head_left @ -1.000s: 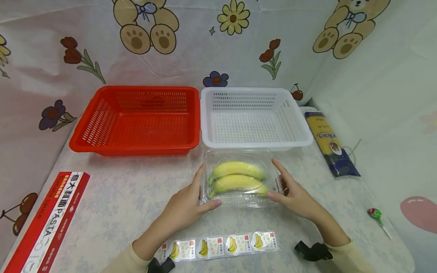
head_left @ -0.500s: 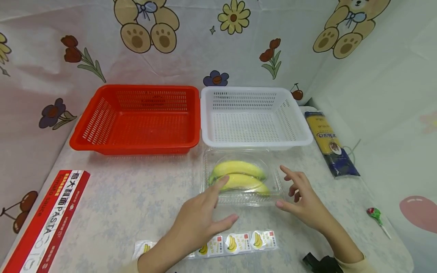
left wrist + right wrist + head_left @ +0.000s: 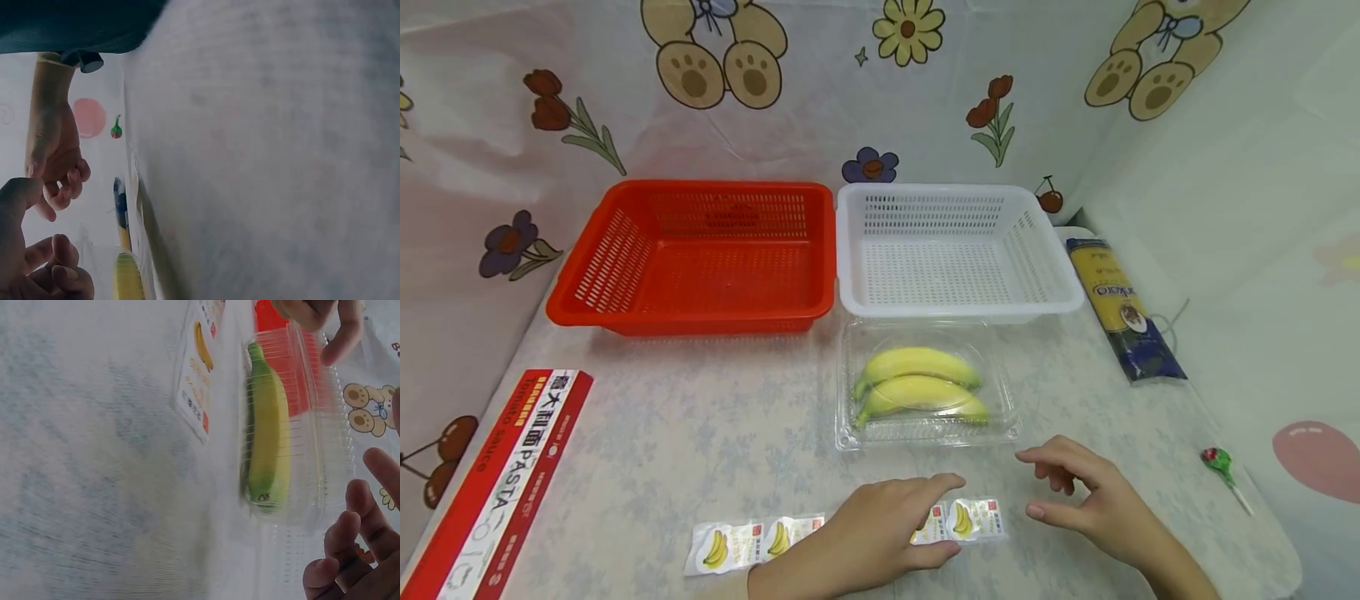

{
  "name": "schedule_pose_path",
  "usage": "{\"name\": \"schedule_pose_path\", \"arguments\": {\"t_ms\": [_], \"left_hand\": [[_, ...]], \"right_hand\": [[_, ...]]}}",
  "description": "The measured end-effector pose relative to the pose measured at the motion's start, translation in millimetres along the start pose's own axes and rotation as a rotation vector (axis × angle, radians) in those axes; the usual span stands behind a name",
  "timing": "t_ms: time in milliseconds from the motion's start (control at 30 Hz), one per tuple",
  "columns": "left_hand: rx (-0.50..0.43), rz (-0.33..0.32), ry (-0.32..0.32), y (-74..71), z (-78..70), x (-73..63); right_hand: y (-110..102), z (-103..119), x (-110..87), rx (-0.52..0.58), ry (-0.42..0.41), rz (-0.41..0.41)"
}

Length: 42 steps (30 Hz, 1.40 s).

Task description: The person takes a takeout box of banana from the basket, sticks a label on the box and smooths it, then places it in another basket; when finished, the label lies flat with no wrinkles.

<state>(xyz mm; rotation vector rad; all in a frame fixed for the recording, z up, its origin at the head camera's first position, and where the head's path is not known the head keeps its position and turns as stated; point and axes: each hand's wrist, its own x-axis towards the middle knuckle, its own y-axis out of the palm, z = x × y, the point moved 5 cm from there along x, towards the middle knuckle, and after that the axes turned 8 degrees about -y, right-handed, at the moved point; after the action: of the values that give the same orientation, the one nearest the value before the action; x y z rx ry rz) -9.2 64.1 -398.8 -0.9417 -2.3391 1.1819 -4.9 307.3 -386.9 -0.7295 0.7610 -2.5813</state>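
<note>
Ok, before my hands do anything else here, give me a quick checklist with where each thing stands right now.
1. Bananas inside the clear container: ok, two lie side by side.
2. Lid over them: ok; whether it is fully snapped shut, cannot tell.
3. Label strip fully visible: not ok, the left hand hides its middle in the head view.
4. Left hand touching the strip: cannot tell.
5. Right hand free: ok, it holds nothing.
6. Label on the lid: not ok, none seen.
</note>
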Motion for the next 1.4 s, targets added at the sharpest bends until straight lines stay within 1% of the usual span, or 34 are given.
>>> {"name": "schedule_pose_path", "arguments": {"t_ms": [100, 200, 267, 333, 433, 467, 533, 667, 833, 967, 1133, 1200, 1400], "left_hand": [[0.003, 0.007, -0.055, 8.3, 4.2, 3.2], [0.01, 0.011, -0.097, 17.2, 8.6, 7.6], [0.015, 0.011, -0.106, 23.1, 11.1, 11.0], [0.046, -0.001, -0.094, 28.0, 12.4, 13.6], [0.088, -0.022, -0.07, 33.3, 12.6, 14.9], [0.105, -0.031, -0.063, 34.5, 12.4, 15.0], [0.127, -0.044, -0.051, 35.9, 11.9, 14.9], [0.143, -0.032, -0.056, 38.6, 11.8, 16.1], [0.135, -0.013, -0.061, 41.0, 12.1, 18.3], [0.135, -0.029, -0.057, 42.7, 12.4, 19.2], [0.141, -0.057, -0.048, 43.9, 12.9, 19.7], [0.139, -0.058, -0.048, 43.6, 13.0, 19.6], [0.109, -0.045, -0.057, 41.0, 12.0, 19.7]], "right_hand": [[7.9, -4.4, -6.1, 0.048, 0.015, 0.054], [17.3, -12.9, -12.0, 0.068, 0.032, 0.095], [24.6, -18.7, -15.4, 0.069, 0.006, 0.115], [31.4, -24.2, -18.5, 0.035, -0.01, 0.132], [39.4, -28.5, -20.6, -0.047, -0.055, 0.153], [41.0, -28.8, -20.6, -0.081, -0.063, 0.156], [43.6, -28.5, -19.6, -0.113, -0.067, 0.164], [46.1, -25.5, -17.5, -0.127, -0.067, 0.17], [47.5, -22.9, -15.6, -0.169, -0.06, 0.162], [48.4, -22.2, -14.8, -0.195, -0.048, 0.156], [48.2, -21.2, -14.9, -0.199, -0.002, 0.162], [48.1, -20.9, -15.1, -0.197, 0.016, 0.163], [48.7, -20.5, -15.5, -0.182, 0.026, 0.148]]}}
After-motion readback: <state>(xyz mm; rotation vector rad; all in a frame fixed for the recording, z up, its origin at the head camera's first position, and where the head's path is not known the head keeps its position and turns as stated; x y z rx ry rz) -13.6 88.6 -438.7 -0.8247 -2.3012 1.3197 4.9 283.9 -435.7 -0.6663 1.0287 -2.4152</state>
